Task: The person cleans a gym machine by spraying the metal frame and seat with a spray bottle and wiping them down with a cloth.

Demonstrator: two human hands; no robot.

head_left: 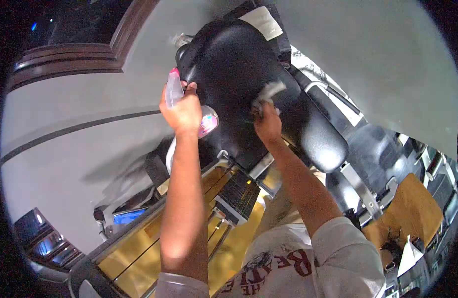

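Note:
My left hand (183, 110) is wrapped around a spray bottle (209, 122), a clear one with a translucent head, a pink tip and a colourful label. It is at the left edge of a black padded backrest (229, 59). Closed on a crumpled light cloth (272, 91), my right hand (268, 122) is over the lower right part of the same padding. The cloth is blurred and overlaps the black surface in this view.
Right of the backrest is a black armrest-like pad (324, 144) on a metal support. A white cloth or paper (263, 23) lies at the top. Below is a dark footrest-like plate (236, 193). A brown board (408, 213) is at the lower right, a grey wall (80, 104) at the left.

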